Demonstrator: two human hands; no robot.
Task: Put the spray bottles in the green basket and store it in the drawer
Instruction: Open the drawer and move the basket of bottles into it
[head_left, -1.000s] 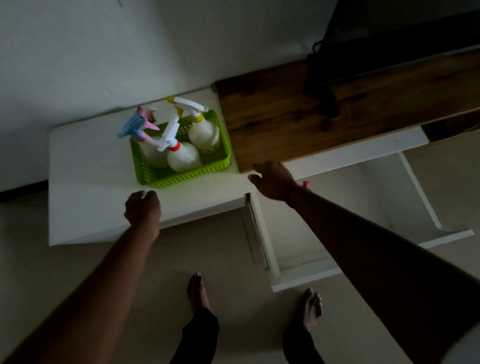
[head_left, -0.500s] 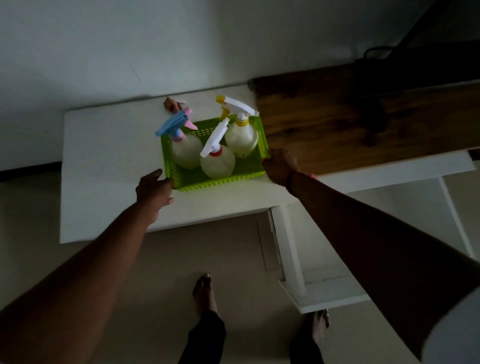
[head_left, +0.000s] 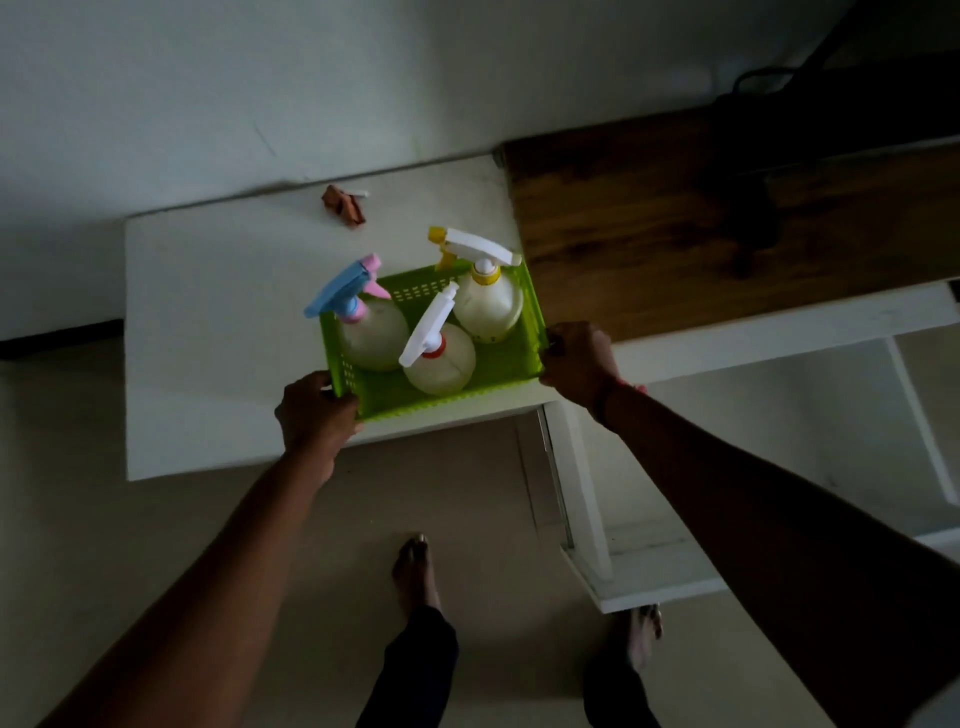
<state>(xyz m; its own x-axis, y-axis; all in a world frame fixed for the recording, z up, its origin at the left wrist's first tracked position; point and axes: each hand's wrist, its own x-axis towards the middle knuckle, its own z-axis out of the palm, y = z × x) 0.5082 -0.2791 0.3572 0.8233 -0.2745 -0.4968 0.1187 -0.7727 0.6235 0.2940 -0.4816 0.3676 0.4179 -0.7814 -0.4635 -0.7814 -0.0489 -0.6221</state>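
Observation:
The green basket sits near the front edge of the white cabinet top. Three pale spray bottles stand in it: one with a blue and pink trigger at the left, one with a white trigger and red collar in front, one with a yellow collar at the back right. My left hand grips the basket's front left corner. My right hand grips its right side. The open white drawer lies to the right, below the top.
A crumpled brown scrap lies at the back of the white top. A dark wooden surface adjoins on the right, with a black stand and cable on it. My bare feet stand on the beige floor by the drawer front.
Both hands have reached forward and closed on the basket's sides. The basket has shifted toward the front edge of the top.

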